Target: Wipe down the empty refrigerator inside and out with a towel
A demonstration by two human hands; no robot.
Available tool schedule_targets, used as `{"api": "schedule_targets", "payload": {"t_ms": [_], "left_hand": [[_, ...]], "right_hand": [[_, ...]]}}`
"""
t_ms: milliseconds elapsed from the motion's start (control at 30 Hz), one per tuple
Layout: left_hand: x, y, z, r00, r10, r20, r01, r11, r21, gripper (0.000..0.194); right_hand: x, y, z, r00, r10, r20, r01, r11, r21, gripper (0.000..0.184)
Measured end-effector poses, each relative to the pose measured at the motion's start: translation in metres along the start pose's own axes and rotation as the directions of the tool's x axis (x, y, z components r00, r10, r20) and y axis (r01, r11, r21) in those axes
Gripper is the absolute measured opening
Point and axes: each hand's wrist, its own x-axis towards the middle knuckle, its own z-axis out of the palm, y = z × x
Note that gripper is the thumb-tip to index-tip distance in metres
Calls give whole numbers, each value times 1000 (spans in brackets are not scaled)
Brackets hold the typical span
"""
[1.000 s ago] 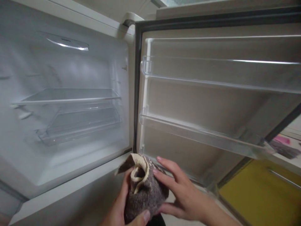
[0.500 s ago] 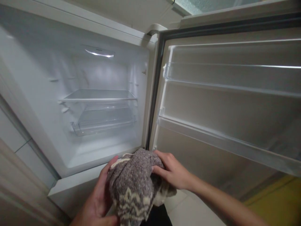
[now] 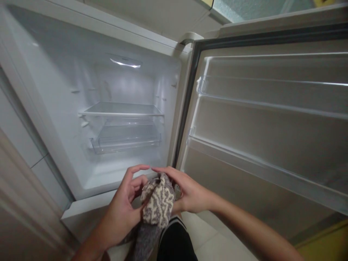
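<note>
A speckled grey-brown knit cloth (image 3: 159, 201) with a cream pattern is bunched up in front of the open fridge, its lower end hanging down past the frame's bottom edge. My right hand (image 3: 186, 190) grips it from the right, fingers over its top and thumb on its near side. From the left, my left hand (image 3: 129, 203) is curled against the cloth, with the thumb pressed to it and the bent fingers partly raised at its upper left. Some of the cloth is hidden behind both hands.
The fridge compartment (image 3: 108, 174) holds a glass shelf (image 3: 122, 108) and a clear plastic tray (image 3: 127, 145). On the right its door (image 3: 258, 145) stands wide, with clear door racks. A leg in black shorts (image 3: 176, 243) shows below, over a tiled floor (image 3: 209, 232).
The cloth has been turned and gathered into a smaller bunch, patterned part now on top. My hands have come closer together. The view has shifted, so the fridge sits slightly further right.
</note>
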Motion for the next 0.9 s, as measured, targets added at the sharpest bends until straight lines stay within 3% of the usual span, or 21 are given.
{"api": "schedule_targets", "payload": {"t_ms": [100, 200, 300, 367, 467, 500, 633, 700, 767, 900], "left_hand": [[-3, 3, -12, 998, 22, -57, -16, 994, 112, 37], [-5, 3, -23, 992, 72, -103, -47, 974, 222, 15], [-4, 0, -28, 987, 127, -93, -99, 960, 263, 16], [-2, -2, -27, 987, 157, -41, -137, 942, 306, 20], [-2, -3, -23, 975, 221, 35, -217, 892, 398, 24], [-2, -3, -22, 970, 238, 43, -233, 876, 423, 24], [-3, -2, -29, 949, 315, -22, -260, 821, 508, 24], [-4, -4, -39, 928, 371, -23, -280, 736, 616, 30], [-5, -8, -50, 901, 434, 7, -291, 592, 751, 37], [-5, -14, -57, 883, 469, 35, -209, 324, 922, 28]], "right_hand": [[1, -1, 6, 1000, -5, -23, 1, 990, -139, 56], [-2, -1, 10, 991, -51, -127, 30, 987, -158, 9], [-3, 0, 11, 980, -63, -186, 39, 991, -127, 19], [-2, 2, 9, 984, -62, -170, 46, 994, -94, 12], [0, 5, 7, 994, -86, -65, 82, 994, -66, 60], [-1, 6, 6, 996, -86, -29, 84, 993, -84, 64], [-9, 10, 2, 999, -10, -44, -3, 961, -276, 22], [-17, 9, -2, 993, 22, -117, -58, 948, -311, 17], [-25, 5, -6, 979, 62, -193, -112, 960, -258, 22], [-47, -8, -9, 920, 226, -319, -285, 946, -153, 34]]}}
